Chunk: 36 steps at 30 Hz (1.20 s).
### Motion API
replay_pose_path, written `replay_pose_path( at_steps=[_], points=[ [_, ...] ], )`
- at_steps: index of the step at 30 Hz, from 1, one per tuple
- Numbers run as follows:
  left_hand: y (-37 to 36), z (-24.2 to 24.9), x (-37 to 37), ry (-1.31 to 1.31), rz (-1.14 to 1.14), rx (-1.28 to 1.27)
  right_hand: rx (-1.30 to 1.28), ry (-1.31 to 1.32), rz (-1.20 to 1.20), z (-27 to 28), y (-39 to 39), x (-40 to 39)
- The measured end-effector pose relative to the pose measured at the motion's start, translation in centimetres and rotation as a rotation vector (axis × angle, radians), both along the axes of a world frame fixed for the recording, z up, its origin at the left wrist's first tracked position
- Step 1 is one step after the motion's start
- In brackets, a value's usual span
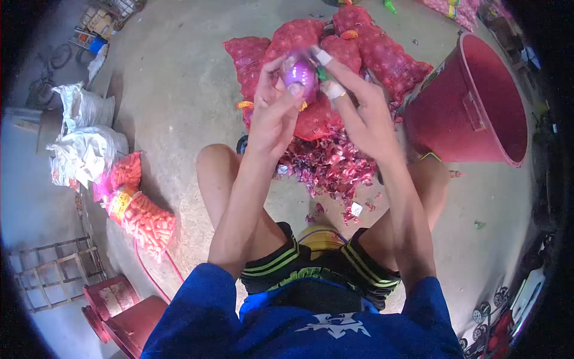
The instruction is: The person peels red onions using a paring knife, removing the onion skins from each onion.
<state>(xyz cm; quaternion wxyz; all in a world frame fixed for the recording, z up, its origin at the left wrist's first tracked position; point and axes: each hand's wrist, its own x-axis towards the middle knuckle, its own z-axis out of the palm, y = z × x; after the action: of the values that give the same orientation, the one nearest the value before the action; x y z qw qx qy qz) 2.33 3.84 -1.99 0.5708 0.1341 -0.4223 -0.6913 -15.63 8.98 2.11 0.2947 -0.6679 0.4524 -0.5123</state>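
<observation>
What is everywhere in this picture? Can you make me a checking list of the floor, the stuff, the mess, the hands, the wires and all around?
Surface: bare concrete floor.
Job's things: a peeled purple onion held up over red mesh sacks.
Clutter: a heap of onion skins between the knees.
Grips: left hand and right hand both hold the onion; the right hand's fingers are taped.
Cables: a red hose on the floor.
Surroundings: a tipped red bucket, an orange mesh sack, white bags.
</observation>
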Motion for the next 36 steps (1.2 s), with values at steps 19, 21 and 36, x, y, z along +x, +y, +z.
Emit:
replay_pose_path(
  at_steps=[19,21,36],
  points=[
    [-0.4,-0.2,1.1,0.272,-0.450,0.511,-0.068,0.167,0.092,0.0,0.3,-3.4],
    [-0.2,0.0,1.3,0.139,-0.405,0.510,-0.136,0.207,0.128,0.5,0.3,-3.4],
    [0.7,2.0,1.5,-0.504,-0.042,0.412,-0.196,0.544,0.117,0.3,1.2,-4.3]
  ],
)
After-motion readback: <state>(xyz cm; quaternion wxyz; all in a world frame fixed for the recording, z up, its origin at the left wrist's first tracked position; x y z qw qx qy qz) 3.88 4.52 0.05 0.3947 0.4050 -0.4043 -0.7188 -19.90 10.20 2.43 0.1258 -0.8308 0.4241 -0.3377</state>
